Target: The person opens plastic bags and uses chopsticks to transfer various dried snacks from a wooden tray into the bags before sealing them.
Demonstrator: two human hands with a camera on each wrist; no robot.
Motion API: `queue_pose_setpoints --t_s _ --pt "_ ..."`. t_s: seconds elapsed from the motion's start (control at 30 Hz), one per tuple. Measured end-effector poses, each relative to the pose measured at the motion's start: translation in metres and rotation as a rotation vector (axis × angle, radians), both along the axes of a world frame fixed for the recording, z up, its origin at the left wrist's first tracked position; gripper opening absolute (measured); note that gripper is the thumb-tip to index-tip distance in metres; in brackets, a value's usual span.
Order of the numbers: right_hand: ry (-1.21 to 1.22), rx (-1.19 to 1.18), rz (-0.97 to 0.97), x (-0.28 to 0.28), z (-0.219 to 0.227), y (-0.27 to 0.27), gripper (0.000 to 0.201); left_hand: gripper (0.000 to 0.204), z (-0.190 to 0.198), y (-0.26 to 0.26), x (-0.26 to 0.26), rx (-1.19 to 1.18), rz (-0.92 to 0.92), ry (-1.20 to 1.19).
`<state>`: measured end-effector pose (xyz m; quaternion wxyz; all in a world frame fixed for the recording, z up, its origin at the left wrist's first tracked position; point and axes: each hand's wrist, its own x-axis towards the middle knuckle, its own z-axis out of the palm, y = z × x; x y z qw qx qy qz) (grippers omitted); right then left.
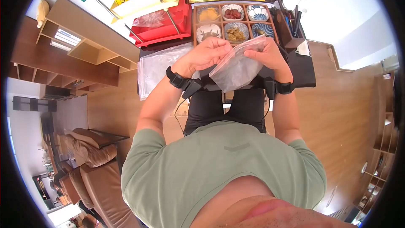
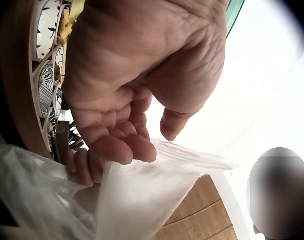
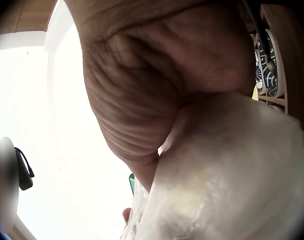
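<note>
Both hands are at a clear zip-lock bag held up over the table's near edge, its zip strip slanting along the top. My right hand grips it near the upper right corner, thumb laid across the front face and fingers behind. At the left end of the zip edge, my left hand has its fingertips curled on the plastic. The left wrist view shows these fingers bent at the edge of the bag, with the thumb a little apart. In the right wrist view the bag hides most of the right fingers.
Behind the bag sits a divided wooden tray holding small patterned bowls of food. More clear bags lie at the table's left. A red bin under a rack stands back left; a pen holder stands at right.
</note>
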<state>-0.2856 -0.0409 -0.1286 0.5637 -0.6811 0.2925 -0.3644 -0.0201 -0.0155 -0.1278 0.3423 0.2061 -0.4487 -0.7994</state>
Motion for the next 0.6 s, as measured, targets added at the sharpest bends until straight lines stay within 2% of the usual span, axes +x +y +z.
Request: queue_pose_setpoints --t_s 0.07,0.13,0.2,0.47,0.53,0.57,0.6 --pt "0.01 -0.027 0.011 0.001 0.001 0.0 0.02 0.016 0.006 0.003 0.002 0.001 0.034 -0.011" --pt "0.004 -0.022 0.011 0.002 0.001 0.0 0.02 0.014 0.016 0.006 0.004 -0.089 -0.034 -0.094" --pt "0.015 0.002 0.005 0.002 0.005 0.002 0.02 0.013 0.02 0.009 0.003 -0.082 -0.014 -0.099" --pt "0.068 -0.007 -0.017 0.006 0.0 -0.002 0.023 0.014 0.01 0.012 0.0 -0.052 0.097 -0.088" --pt "-0.034 -0.048 -0.096 0.015 0.008 0.005 0.038 0.018 0.008 0.011 0.002 -0.045 0.048 0.035" --pt "-0.035 -0.05 -0.09 0.02 0.01 0.007 0.038 0.018 0.01 0.012 0.002 -0.047 0.054 0.034" --pt "0.042 -0.162 -0.278 0.024 0.011 0.009 0.045 0.018 0.012 0.014 0.0 -0.007 0.071 0.091"
